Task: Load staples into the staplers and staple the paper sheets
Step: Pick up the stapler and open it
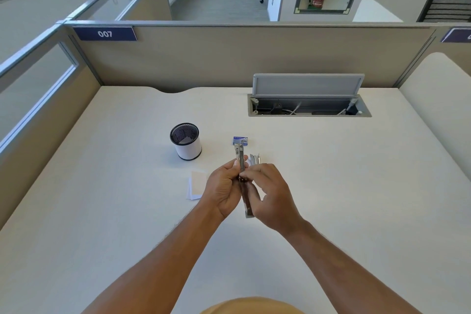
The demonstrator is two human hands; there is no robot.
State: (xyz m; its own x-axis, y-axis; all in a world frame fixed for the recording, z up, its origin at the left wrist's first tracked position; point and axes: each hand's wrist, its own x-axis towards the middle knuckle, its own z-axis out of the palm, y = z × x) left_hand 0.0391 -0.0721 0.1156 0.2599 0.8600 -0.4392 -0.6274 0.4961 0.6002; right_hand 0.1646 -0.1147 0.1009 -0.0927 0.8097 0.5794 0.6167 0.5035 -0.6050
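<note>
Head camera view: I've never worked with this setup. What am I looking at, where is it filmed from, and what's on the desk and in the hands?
There is no machine here. A person works with two bare hands, and the single picture comes from a camera worn on their head, looking forward and down.

The left hand grips an opened stapler, held above the desk. The right hand pinches it near the middle with curled fingers. Whether staples are loaded yet is too small to tell.

On the desk lie a small blue staple box, a second metal stapler-like piece beyond the right hand, a few paper sheets on the left, and a mesh pen cup. An open cable hatch sits further back.
</note>
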